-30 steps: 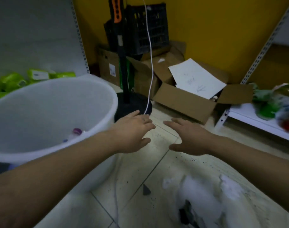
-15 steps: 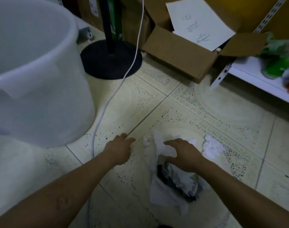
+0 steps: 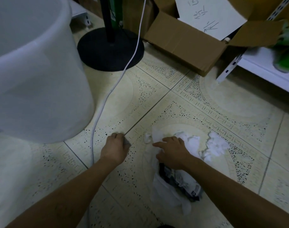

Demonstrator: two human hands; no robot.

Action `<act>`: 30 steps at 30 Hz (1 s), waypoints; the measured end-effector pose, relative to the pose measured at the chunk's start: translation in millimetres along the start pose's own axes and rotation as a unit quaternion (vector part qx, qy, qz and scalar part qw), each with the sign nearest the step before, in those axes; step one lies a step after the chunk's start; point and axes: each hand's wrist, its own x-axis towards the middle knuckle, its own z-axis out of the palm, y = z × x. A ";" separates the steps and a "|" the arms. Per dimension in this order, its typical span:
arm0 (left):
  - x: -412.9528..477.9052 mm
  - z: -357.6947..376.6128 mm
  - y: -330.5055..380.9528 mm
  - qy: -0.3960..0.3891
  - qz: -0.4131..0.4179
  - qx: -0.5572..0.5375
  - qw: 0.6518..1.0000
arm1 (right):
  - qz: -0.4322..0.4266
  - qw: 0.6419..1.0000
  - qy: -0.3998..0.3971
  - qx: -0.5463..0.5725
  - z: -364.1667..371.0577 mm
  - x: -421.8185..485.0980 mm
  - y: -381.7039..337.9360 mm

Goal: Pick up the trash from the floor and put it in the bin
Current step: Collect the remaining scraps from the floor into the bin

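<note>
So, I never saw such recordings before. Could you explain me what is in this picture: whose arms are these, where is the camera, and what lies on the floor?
There is no machine here: a person wears a camera on the head, so you look down along their two bare arms. The left hand curls its fingers on a small grey scrap on the tiled floor. The right hand rests on crumpled white paper, with a dark wrapper lying nearer the person. The big white bin stands at the left. Behind are a black stand base, a white cable and a cardboard box.
</note>
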 end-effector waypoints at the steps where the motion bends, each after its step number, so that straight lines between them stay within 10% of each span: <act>1: 1.2 0.6 0.5 0.006 -0.015 -0.012 1.000 | -0.002 1.000 -0.008 -0.008 1.0 1.4 -2.1; 20: 20.5 -6.3 7.1 -0.042 -0.171 -0.156 0.972 | -0.014 0.999 -0.034 -0.015 12.5 4.1 -17.6; 30: 11.6 -38.3 34.6 -0.007 -0.141 -0.305 0.942 | 0.069 0.908 0.196 0.363 -18.7 -15.7 -18.9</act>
